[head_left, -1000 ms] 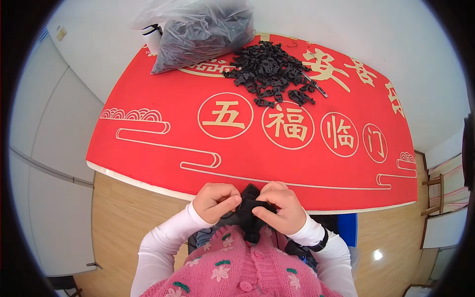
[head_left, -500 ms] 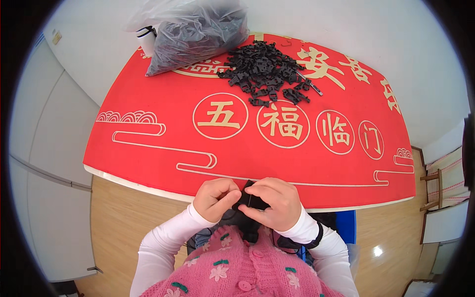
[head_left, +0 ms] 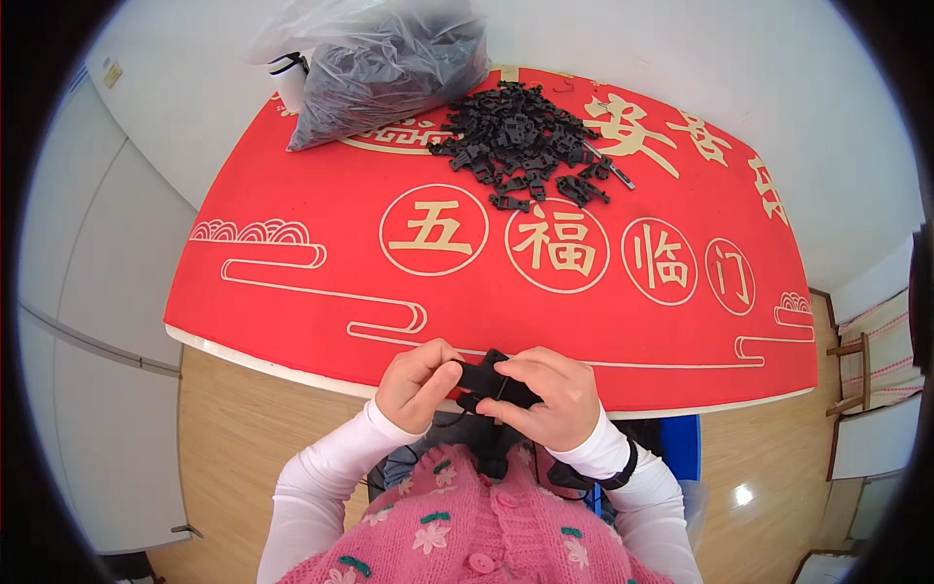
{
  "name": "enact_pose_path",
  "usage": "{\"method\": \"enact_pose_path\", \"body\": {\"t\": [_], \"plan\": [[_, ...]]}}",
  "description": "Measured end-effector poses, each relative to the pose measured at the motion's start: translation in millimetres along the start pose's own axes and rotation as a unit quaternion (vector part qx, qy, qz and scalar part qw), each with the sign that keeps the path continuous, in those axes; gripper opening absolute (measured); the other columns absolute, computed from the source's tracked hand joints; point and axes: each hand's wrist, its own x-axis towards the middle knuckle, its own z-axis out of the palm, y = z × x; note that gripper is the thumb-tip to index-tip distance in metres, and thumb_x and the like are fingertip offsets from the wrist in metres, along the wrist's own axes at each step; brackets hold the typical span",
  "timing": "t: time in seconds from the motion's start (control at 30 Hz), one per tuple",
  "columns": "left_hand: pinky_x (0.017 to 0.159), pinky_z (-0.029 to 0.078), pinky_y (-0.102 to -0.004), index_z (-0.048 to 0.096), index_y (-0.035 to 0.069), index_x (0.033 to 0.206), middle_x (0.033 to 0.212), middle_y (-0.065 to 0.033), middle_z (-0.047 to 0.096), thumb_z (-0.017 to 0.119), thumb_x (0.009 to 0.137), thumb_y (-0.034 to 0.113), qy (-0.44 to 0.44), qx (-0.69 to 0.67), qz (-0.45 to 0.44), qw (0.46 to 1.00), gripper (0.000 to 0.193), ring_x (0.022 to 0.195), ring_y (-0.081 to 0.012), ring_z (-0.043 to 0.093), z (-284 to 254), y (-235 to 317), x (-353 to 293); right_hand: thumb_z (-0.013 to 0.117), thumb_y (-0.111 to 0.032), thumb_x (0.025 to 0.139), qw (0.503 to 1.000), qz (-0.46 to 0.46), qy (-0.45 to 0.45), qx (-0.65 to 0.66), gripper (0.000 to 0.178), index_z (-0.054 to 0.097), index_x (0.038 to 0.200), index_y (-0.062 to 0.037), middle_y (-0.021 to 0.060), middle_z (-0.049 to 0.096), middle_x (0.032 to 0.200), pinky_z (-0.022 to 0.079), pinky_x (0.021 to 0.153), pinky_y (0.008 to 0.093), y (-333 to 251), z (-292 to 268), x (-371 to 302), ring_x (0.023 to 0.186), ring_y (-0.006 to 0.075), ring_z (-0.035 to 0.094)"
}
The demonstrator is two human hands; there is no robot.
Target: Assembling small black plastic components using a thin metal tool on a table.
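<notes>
Just over the near edge of the table, both my hands pinch a small black plastic part (head_left: 479,379) between thumbs and fingers. My left hand (head_left: 416,387) grips its left end, and my right hand (head_left: 556,397) is closed around its right end. The fingers cover much of the part, so its full shape is hidden. Farther back on the red tabletop (head_left: 292,336) lies a heap of black plastic pieces (head_left: 516,136) that look like clips or buckles.
Left of the heap, a clear plastic bag (head_left: 394,83) full of dark pieces rests near the wall, beside a white container (head_left: 289,83). A slim silver tool (head_left: 619,173) lies at the heap's right side. A wooden chair (head_left: 854,375) stands at the far right.
My left hand has shifted slightly up and left. More of the black part now shows between my hands, and it looks turned. The heap and bag have stayed put.
</notes>
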Motion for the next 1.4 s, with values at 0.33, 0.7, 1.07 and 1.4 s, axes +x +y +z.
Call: {"method": "enact_pose_path", "body": {"t": [0.33, 0.7, 1.07, 1.4], "plan": [[0.055, 0.044, -0.0252, 0.060, -0.002, 0.080, 0.070, -0.0033, 0.059, 0.056, 0.087, 0.007, -0.025, 0.105, 0.041, 0.993, 0.012, 0.061, -0.0101, 0.055, 6, 5, 5, 0.084, -0.021, 0.061, 0.998, -0.018, 0.014, -0.051, 0.040, 0.062, 0.089, -0.0021, 0.0116, 0.066, 0.078, 0.052, 0.054, 0.0314, -1, 6, -2, 0.066, 0.0255, 0.066], [0.050, 0.041, -0.0285, 0.061, -0.002, 0.075, 0.064, -0.0100, 0.058, 0.063, 0.078, 0.004, 0.017, 0.254, 0.143, 0.956, 0.006, 0.056, -0.0174, 0.057, 9, 6, 8, 0.079, -0.018, 0.064, 0.997, -0.015, 0.035, -0.067, 0.035, 0.061, 0.089, -0.0020, 0.0110, 0.066, 0.082, 0.054, 0.061, 0.0331, -5, 11, -4, 0.071, 0.0266, 0.066], [0.050, 0.043, -0.0309, 0.060, -0.002, 0.072, 0.060, -0.0097, 0.057, 0.065, 0.073, 0.009, -0.085, 0.206, 0.057, 0.973, 0.012, 0.053, -0.0214, 0.056, -9, 8, 18, 0.082, -0.015, 0.062, 0.999, -0.035, 0.031, -0.027, 0.037, 0.061, 0.089, -0.0011, 0.0119, 0.068, 0.087, 0.055, 0.064, 0.0330, -2, 11, -10, 0.075, 0.0270, 0.067], [0.052, 0.045, -0.0231, 0.064, -0.001, 0.079, 0.062, -0.0049, 0.061, 0.062, 0.078, 0.010, -0.151, 0.104, -0.095, 0.978, 0.011, 0.059, -0.0076, 0.059, -10, 28, 29, 0.086, -0.017, 0.060, 0.999, -0.014, 0.023, -0.030, 0.042, 0.061, 0.090, -0.0016, 0.0114, 0.069, 0.090, 0.056, 0.067, 0.0320, -4, 14, -11, 0.079, 0.0265, 0.068]]}}
